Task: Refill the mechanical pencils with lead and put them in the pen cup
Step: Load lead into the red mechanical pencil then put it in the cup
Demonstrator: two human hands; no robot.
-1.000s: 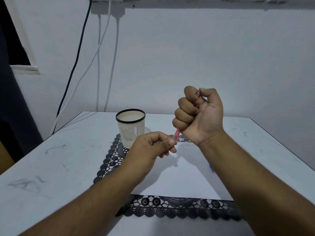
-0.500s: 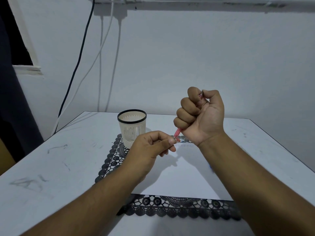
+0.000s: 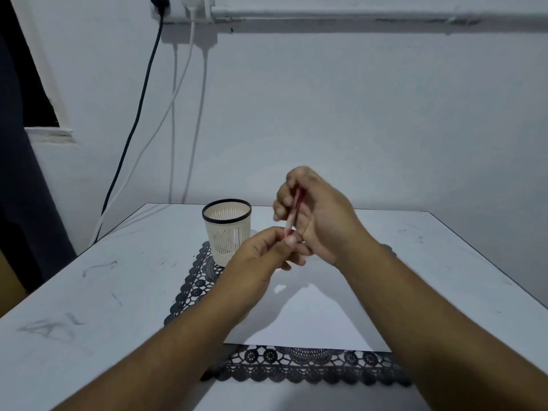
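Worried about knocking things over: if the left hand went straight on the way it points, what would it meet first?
Probably the right hand: the left hand already pinches the red pencil that it holds. The pen cup sits left of that line, though depth is unclear.

I am holding a red mechanical pencil steeply tilted at the frame's centre, its pale lower end pinched. The pen cup, cream slatted with a black rim, is standing upright just left of it.

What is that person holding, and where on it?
A red mechanical pencil: the right hand grips its upper barrel, the left hand pinches its lower tip in its fingers.
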